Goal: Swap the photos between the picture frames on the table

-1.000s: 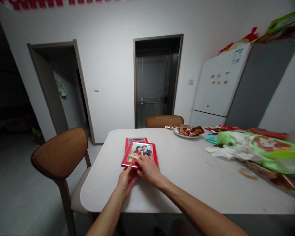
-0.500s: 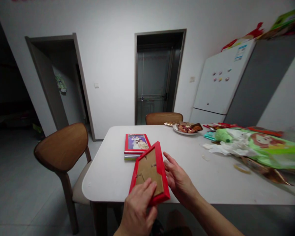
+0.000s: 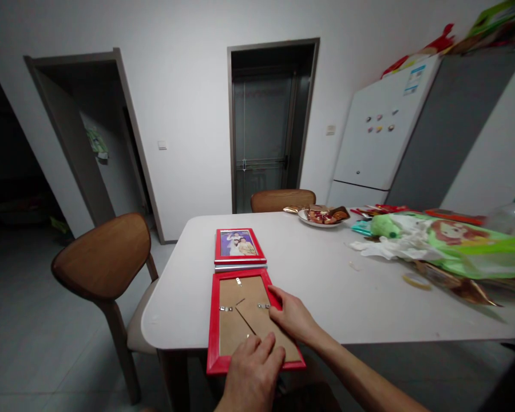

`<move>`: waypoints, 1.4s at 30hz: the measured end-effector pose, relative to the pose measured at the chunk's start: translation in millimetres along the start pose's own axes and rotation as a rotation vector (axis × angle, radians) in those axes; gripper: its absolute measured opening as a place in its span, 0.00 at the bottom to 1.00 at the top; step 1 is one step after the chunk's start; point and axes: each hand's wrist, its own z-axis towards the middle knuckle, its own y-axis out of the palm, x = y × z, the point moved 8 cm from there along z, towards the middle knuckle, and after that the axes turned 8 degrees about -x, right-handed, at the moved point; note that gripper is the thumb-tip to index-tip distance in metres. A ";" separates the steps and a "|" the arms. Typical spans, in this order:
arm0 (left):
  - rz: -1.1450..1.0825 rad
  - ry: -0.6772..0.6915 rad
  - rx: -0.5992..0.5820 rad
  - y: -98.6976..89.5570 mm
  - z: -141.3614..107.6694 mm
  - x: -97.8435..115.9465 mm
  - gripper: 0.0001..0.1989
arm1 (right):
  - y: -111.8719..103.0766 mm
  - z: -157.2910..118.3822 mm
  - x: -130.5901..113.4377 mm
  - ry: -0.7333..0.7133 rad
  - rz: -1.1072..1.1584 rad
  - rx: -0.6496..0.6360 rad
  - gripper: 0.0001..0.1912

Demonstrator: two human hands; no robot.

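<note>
At 6 o'clock on the white table, the red picture frame reaches out over the near edge, back upward, so a loosened hold could let it tip towards the floor, and a shove towards 12 o'clock could knock the portrait frame just beyond its top rail and scuff both. The right hand is clamped on the 3 o'clock rail, while the left hand lies over the lower end with fingers bent on the backing board; whether its thumb grips underneath cannot be told, and uneven pressure between the two could twist the frame. The tabletop is smooth, pale and round-cornered; the red rails look like painted wood or moulding, faintly streaked, mitred into a rectangle. The matt brown board seems to be fibreboard, scored by a thin dark slanting slit, and the narrow, bright metal clips sit near its border at about 9, 12 and 3 o'clock
</note>
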 end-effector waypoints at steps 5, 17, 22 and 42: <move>-0.110 -0.013 -0.050 2.8 0.5 -3.2 0.10 | 3.5 -0.7 -0.4 -0.013 -0.271 -0.002 0.24; -0.299 -0.340 -0.325 -3.7 -24.6 -79.3 0.31 | 7.5 3.0 -17.9 -0.144 -0.364 -0.063 0.15; -0.334 -0.311 -0.278 -5.2 -24.1 -74.6 0.15 | 12.4 11.3 -24.0 -0.184 -0.409 -0.091 0.13; -0.374 -0.350 -0.250 -0.9 -25.5 -79.5 0.16 | 34.6 -35.2 -76.3 -0.449 -0.285 -0.430 0.12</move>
